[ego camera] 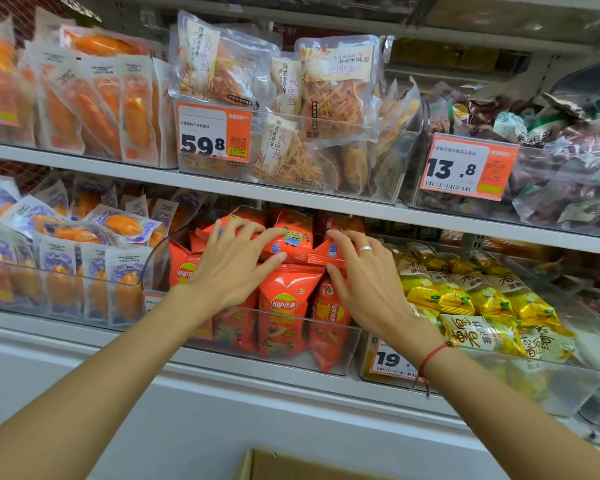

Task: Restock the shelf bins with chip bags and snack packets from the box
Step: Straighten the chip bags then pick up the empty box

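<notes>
Shop shelving fills the view, white metal shelves (222,188) carrying clear plastic bins, and nearest of all, below both forearms, the brown cardboard box (291,465) shows only its top edge at the bottom of the picture. Well above it and beyond the wrists stands the clear plastic bin of red Lay's chip bags (326,355), its front wall just under the heels of both palms.

The left hand (232,268) lies spread on the bags, fingers fairly straight and fanned, its tips touching the topmost small red chip bag with a yellow cartoon figure (291,244); it presses rather than grips. The right hand (364,282), wearing a silver ring, comes in from the other side, fingers bent and thumb under, seeming to pinch the small red bag (329,252) beside the cartoon one.

So the bags in question sit between the two hands and slightly beyond the fingertips, lying roughly flat on the pile with their long axes running side to side. Both hands are about equally close. I judge the next move is a push inward and down to settle them.

Directly below the fingertips, upright red Lay's bags (284,306) stand packed against the front wall. To the outside of the right hand lie yellow foil packets (465,299) in the neighbouring bin.
</notes>
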The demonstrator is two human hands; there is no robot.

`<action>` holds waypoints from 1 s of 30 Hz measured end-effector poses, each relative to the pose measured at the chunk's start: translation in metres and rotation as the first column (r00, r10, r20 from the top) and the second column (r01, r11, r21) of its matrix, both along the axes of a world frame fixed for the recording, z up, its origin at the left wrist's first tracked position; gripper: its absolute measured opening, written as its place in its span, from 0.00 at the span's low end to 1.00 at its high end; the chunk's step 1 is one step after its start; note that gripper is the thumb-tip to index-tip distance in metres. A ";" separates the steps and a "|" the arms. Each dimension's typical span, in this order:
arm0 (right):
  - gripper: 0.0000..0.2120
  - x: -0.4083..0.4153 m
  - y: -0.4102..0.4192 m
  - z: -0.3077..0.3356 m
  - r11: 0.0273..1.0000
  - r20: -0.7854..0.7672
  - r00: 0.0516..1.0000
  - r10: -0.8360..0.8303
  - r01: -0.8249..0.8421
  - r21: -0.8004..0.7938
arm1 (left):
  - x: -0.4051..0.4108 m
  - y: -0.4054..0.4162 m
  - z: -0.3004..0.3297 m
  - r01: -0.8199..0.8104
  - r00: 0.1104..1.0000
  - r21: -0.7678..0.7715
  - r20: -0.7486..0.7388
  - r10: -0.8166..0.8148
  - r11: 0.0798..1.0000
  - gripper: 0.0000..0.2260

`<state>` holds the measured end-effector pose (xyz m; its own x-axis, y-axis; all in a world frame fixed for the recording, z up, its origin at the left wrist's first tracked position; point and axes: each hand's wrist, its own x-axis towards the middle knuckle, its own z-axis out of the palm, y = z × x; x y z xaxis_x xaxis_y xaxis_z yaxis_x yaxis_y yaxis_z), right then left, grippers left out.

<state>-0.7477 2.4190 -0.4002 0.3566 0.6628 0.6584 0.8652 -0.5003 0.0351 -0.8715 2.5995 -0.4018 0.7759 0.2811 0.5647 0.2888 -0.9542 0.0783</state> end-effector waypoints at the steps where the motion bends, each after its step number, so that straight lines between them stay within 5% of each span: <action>1: 0.21 0.001 0.000 -0.001 1.000 -0.011 1.000 0.003 -0.003 0.007 | 0.000 0.000 0.000 0.006 1.000 -0.004 0.000 -0.006 1.000 0.23; 5: 0.20 0.005 0.000 0.005 1.000 -0.035 0.999 -0.001 0.002 0.020 | -0.001 0.003 0.001 0.007 1.000 -0.010 0.006 -0.007 1.000 0.20; 9: 0.22 0.003 0.002 0.004 0.999 0.001 1.000 0.010 -0.010 -0.039 | -0.001 0.002 -0.003 -0.010 1.000 0.033 -0.018 0.010 0.999 0.29; 16: 0.24 0.001 -0.007 0.006 0.995 0.053 0.999 0.008 -0.013 0.098 | -0.006 -0.005 -0.007 -0.006 0.995 0.083 0.098 -0.003 0.997 0.28; 22: 0.18 0.004 -0.005 0.005 0.997 0.043 0.997 0.065 -0.067 0.047 | -0.002 -0.012 -0.008 0.025 0.997 0.039 0.071 -0.027 0.999 0.23; 26: 0.25 0.000 -0.010 0.010 0.974 -0.097 0.990 0.103 -0.080 0.212 | -0.003 -0.015 -0.005 0.022 0.997 0.026 0.073 -0.024 0.999 0.24; 30: 0.37 0.008 -0.015 0.003 0.947 -0.442 0.895 -0.065 0.194 0.255 | -0.002 -0.016 -0.004 0.016 0.995 0.024 0.094 -0.018 1.000 0.25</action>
